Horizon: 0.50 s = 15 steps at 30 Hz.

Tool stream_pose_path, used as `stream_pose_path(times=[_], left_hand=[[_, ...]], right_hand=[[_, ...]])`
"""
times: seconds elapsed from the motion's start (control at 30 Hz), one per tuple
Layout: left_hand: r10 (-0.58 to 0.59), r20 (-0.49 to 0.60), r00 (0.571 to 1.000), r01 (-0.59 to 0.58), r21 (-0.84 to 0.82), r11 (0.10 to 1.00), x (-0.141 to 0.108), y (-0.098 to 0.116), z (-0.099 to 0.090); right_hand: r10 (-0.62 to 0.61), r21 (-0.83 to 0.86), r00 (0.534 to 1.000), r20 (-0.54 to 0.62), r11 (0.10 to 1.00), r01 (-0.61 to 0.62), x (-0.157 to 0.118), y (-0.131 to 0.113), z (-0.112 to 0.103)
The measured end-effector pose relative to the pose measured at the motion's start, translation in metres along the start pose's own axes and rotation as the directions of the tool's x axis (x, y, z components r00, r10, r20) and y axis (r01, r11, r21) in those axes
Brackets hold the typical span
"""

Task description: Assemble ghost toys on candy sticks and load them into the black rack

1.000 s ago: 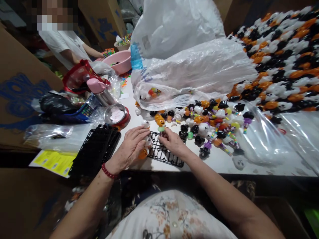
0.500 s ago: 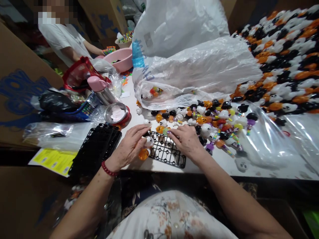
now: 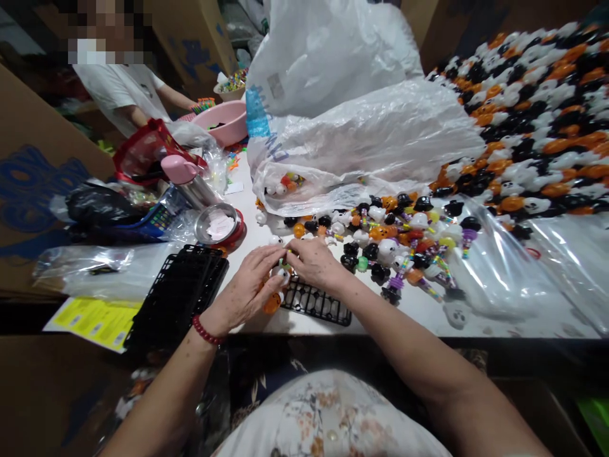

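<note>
A black grid tray (image 3: 320, 301) lies near the table's front edge. At its left end are a white ghost-like piece (image 3: 281, 275) and an orange pumpkin piece (image 3: 272, 303). My left hand (image 3: 252, 279) is closed around the small pieces at that end, its thumb beside the white one. My right hand (image 3: 314, 260) reaches over the tray's back left part, its fingertips pinched close to my left fingers; what they hold is too small and hidden to name. Many small figure-topped pieces (image 3: 387, 251) lie behind and to the right.
Stacked black trays (image 3: 178, 295) lie left, over a yellow sheet (image 3: 90, 320). Behind them are a round metal tin (image 3: 217, 223), a pink-lidded flask (image 3: 183, 174) and a large plastic bag (image 3: 352, 139). A heap of figures (image 3: 542, 120) fills the right; a person (image 3: 117, 89) stands back left.
My right hand has moved left across the tray to meet my left hand. The green piece near its fingers now shows to the right, behind the tray. The whole view has shifted slightly.
</note>
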<state>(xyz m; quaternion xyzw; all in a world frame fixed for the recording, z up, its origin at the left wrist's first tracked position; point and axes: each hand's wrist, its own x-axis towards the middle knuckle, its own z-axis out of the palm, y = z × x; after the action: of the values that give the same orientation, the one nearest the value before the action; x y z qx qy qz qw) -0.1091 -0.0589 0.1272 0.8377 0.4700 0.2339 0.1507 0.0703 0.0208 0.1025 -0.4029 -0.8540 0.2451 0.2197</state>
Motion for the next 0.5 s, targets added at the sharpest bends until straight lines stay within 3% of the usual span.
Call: stream_pose_path(times=[0.13, 0.3, 0.37, 0.43, 0.5], left_hand=[[-0.007, 0.009, 1.0, 0.007, 0.051, 0.999, 0.001, -0.004, 0.001], [0.044, 0.007, 0.999, -0.045, 0.122, 0.992, 0.002, -0.02, 0.007], [0.04, 0.001, 0.999, -0.04, 0.145, 0.989, 0.002, -0.025, 0.009], [0.028, -0.009, 1.0, -0.026, 0.153, 0.988, 0.002, -0.026, 0.01], [0.019, -0.024, 1.0, -0.016, 0.148, 0.989, 0.001, -0.027, 0.011]], right_hand=[[-0.026, 0.062, 1.0, 0.002, 0.998, 0.026, -0.004, -0.007, 0.01], [0.034, 0.299, 0.999, 0.04, 0.953, -0.045, -0.012, -0.011, 0.023], [-0.009, 0.35, 1.0, 0.016, 0.937, 0.003, -0.017, -0.008, 0.022], [-0.077, 0.304, 0.994, -0.076, 0.948, 0.097, -0.026, 0.002, 0.013], [-0.088, 0.153, 0.98, -0.176, 0.981, 0.116, -0.038, 0.021, -0.006]])
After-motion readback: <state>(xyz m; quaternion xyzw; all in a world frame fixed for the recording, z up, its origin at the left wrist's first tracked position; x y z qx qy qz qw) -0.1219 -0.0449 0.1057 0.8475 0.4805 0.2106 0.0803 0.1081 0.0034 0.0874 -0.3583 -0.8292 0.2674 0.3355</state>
